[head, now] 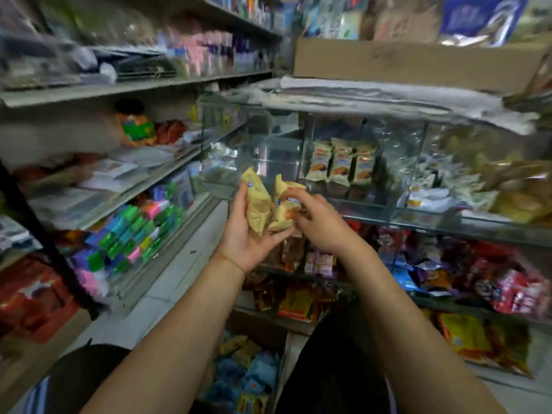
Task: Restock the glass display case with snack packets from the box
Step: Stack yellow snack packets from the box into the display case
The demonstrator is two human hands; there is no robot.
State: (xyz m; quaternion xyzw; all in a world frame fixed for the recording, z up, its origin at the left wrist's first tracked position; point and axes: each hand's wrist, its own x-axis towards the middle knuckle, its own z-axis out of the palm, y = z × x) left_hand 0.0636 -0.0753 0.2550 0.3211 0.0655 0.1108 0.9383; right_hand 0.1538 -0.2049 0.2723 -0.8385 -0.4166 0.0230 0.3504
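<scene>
At frame centre, the left hand (249,234) cups crinkled pale-yellow snack packets (270,203); the right hand (316,222) pinches one packet's edge, just before the glass display case (298,138).

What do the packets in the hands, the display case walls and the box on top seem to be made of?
Packets: probably thin plastic film, pale yellow, creased and slightly glossy. Display case: clear glass or similar, see-through with reflections and pane edges. Box on top: likely corrugated cardboard, matte brown with scuffed faces.
</scene>
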